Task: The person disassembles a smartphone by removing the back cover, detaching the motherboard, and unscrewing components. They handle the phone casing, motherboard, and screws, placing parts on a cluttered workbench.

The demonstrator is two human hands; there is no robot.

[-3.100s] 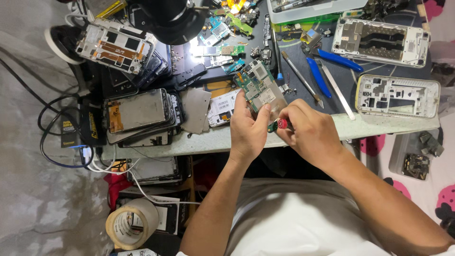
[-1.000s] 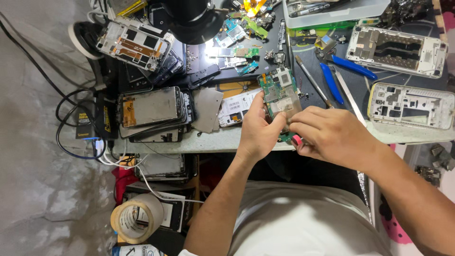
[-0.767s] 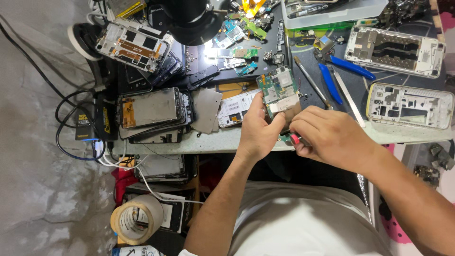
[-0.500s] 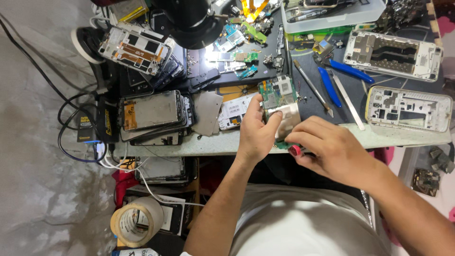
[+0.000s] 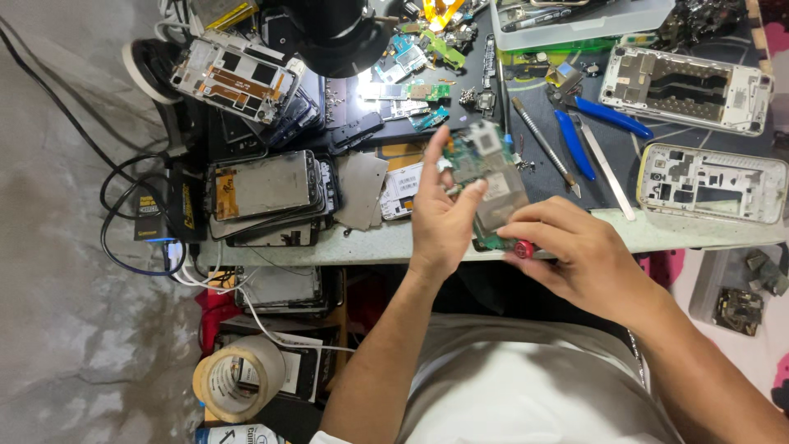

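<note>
Nearby, blue pliers (image 5: 593,123) beside circuit board (image 5: 486,174)

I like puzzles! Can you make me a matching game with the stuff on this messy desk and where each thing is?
Things:
1. green circuit board
2. blue-handled pliers
3. roll of tape
4. black lamp

Places:
A. low on the left, below the desk
B. top middle, over the desk
C. between the two hands
D. on the dark mat, right of the hands

Pairs: 1-C, 2-D, 3-A, 4-B

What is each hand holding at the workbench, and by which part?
The left hand grips a green phone circuit board by its left edge. The right hand pinches a red-capped tool near its cap, against the board's lower end.
</note>
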